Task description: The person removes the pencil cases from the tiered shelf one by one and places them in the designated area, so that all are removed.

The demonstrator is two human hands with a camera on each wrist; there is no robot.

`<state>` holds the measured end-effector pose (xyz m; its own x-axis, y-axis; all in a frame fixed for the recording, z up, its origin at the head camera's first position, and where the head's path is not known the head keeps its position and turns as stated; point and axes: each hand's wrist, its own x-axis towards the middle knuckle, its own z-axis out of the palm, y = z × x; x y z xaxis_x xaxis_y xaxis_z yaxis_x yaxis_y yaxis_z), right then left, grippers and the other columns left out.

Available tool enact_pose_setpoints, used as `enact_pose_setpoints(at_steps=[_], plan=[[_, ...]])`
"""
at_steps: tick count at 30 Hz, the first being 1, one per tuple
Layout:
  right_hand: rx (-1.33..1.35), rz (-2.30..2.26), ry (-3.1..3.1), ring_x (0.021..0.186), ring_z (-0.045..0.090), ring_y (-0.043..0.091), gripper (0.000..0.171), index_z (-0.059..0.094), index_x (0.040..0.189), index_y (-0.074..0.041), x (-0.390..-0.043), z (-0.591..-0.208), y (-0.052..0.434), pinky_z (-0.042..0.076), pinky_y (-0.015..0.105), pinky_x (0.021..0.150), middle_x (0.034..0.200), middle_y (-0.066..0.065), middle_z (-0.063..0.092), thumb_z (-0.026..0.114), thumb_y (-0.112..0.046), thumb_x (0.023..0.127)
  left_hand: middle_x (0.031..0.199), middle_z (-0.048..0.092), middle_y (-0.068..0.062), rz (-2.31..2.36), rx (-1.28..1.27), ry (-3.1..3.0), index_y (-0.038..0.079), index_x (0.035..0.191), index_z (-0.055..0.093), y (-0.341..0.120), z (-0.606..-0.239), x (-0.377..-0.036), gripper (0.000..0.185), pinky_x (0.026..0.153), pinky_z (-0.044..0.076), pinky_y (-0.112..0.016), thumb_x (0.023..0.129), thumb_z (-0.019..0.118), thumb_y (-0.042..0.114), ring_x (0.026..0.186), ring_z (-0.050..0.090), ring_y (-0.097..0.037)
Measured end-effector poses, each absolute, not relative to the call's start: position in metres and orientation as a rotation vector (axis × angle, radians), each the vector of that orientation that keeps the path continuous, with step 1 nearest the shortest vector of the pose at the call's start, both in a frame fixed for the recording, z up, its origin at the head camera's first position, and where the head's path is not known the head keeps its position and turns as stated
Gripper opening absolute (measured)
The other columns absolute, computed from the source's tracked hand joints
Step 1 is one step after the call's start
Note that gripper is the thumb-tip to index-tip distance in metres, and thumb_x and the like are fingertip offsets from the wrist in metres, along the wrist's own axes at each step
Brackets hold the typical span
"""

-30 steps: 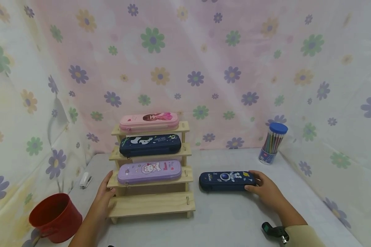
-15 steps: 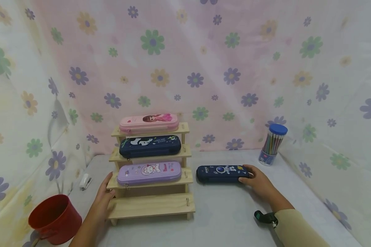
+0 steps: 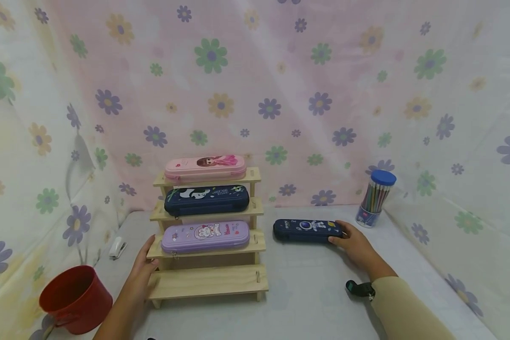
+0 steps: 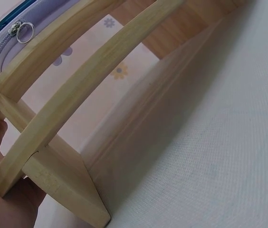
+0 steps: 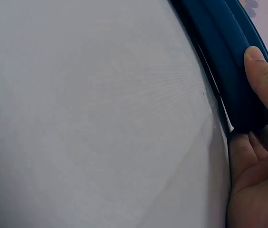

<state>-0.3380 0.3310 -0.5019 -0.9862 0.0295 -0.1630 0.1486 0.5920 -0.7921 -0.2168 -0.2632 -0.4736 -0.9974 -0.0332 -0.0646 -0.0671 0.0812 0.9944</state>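
Navy zipped pencil case w/ astronaut print (image 3: 308,230) lies flat on grey table (image 3: 306,302), right of pale wooden stepped rack (image 3: 208,283). Right hand (image 3: 354,244) clamps its right end, thumb on top, fingers prob. underneath. Left hand (image 3: 143,269) rests against rack's left side, fingers fairly straight, near lilac case (image 3: 205,236).

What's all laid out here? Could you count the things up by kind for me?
Pencil cases: 4 (pink, dark blue panda, lilac on the wooden rack; dark blue space case in the right hand)
Wooden rack: 1, touched by the left hand
Red bucket: 1
Tub of coloured pencils: 1
White stapler: 1
Total: 8
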Motion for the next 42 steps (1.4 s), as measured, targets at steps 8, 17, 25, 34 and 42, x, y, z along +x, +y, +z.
enact_pose_setpoints(at_steps=[8,17,25,34,42], plan=[[0.184,-1.350,2.681,0.156,0.026,0.046,0.105,0.017,0.170,-0.020,-0.342,-0.505,0.329,0.025,0.063,0.124,0.173,0.020,0.020,0.078,-0.051,0.090,0.176,-0.010,0.010,2.086,-0.169,2.277,0.034,0.169,-0.005,-0.262,-0.470,-0.217,0.071,0.122,-0.014,-0.069,0.111,0.029,0.013,0.162,-0.019,-0.024],[0.193,-1.312,2.721,0.156,0.026,0.047,0.103,0.014,0.170,-0.021,-0.342,-0.507,0.325,0.026,0.062,0.123,0.172,0.022,0.021,0.078,-0.045,0.093,0.176,-0.011,0.006,2.090,-0.147,2.291,0.031,0.169,-0.006,-0.261,-0.469,-0.215,0.072,0.121,-0.015,-0.071,0.110,0.030,0.011,0.162,-0.019,-0.027],[0.221,-1.308,2.719,0.157,0.021,0.046,0.108,0.011,0.170,-0.020,-0.339,-0.509,0.324,0.023,0.062,0.124,0.173,0.020,0.018,0.079,-0.049,0.091,0.177,-0.009,0.004,2.086,-0.124,2.300,0.030,0.170,-0.004,-0.262,-0.470,-0.215,0.071,0.122,-0.014,-0.070,0.110,0.030,0.011,0.162,-0.017,-0.028],[0.208,-1.328,2.764,0.155,0.029,0.046,0.117,0.009,0.170,-0.018,-0.335,-0.512,0.322,0.027,0.060,0.124,0.172,0.021,0.022,0.079,-0.058,0.086,0.176,-0.012,0.003,2.110,-0.157,2.243,0.033,0.169,-0.002,-0.263,-0.470,-0.213,0.072,0.118,-0.009,-0.077,0.110,0.032,0.012,0.162,-0.015,-0.032],[0.210,-1.376,2.748,0.158,0.022,0.043,0.122,0.000,0.170,-0.018,-0.325,-0.507,0.315,0.025,0.058,0.125,0.174,0.017,0.010,0.075,-0.065,0.086,0.176,-0.014,0.000,2.099,-0.163,2.246,0.032,0.169,-0.005,-0.262,-0.468,-0.214,0.073,0.116,-0.008,-0.081,0.110,0.032,0.012,0.162,-0.016,-0.036]])
